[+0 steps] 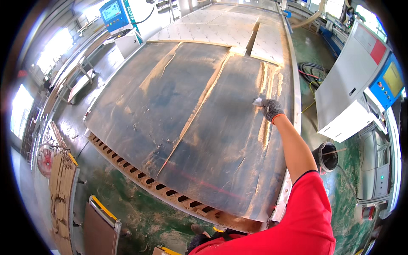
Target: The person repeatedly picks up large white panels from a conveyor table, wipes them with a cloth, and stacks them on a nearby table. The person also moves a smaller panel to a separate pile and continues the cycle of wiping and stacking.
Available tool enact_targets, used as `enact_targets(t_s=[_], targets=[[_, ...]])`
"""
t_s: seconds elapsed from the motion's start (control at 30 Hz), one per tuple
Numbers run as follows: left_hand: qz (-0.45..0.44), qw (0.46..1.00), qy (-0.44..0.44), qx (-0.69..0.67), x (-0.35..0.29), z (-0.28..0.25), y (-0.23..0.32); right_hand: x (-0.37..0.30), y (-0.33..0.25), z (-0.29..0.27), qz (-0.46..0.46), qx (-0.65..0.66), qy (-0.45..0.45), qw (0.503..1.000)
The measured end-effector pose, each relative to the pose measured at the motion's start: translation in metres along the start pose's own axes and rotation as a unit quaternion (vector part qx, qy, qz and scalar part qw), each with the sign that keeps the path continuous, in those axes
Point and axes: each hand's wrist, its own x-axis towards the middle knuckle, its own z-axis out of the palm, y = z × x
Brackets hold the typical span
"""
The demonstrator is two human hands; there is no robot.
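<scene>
My right hand (273, 109), in a dark grey knit glove with an orange cuff, reaches out over the dark worktable (161, 102). Its fingers are closed on a small whitish piece (257, 102), too blurred to name more exactly. Just beside the hand, strips of sawdust (264, 131) run lengthwise along the table's right side. Another long ridge of sawdust (199, 106) crosses the middle. At the lower edge, close to my body, a dark gloved shape (197, 243) looks like my left hand; its fingers cannot be made out.
Pale sheet panels (199, 32) cover the table's far part, with a gap between two. A control cabinet (350, 85) and a black bucket (326, 156) with a stick stand at right. Another control console (114, 17) is far left. Carts (100, 227) stand on the green floor.
</scene>
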Motion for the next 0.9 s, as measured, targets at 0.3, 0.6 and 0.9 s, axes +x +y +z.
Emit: enact_targets(t_s=[0.3, 0.6, 0.9], targets=[[0.053, 0.997, -0.056, 0.002, 0.054, -0.039, -0.019, -0.156, -0.072, -0.004, -0.037, 0.166, -0.066, 0.983], [-0.018, 0.999, -0.026, -0.035, 0.078, -0.126, -0.097, -0.373, -0.242, -0.006, -0.058, 0.016, -0.065, 0.996], [-0.041, 0.997, 0.035, -0.054, 0.081, -0.197, -0.144, -0.457, -0.346, 0.029, -0.074, -0.099, -0.035, 0.992]])
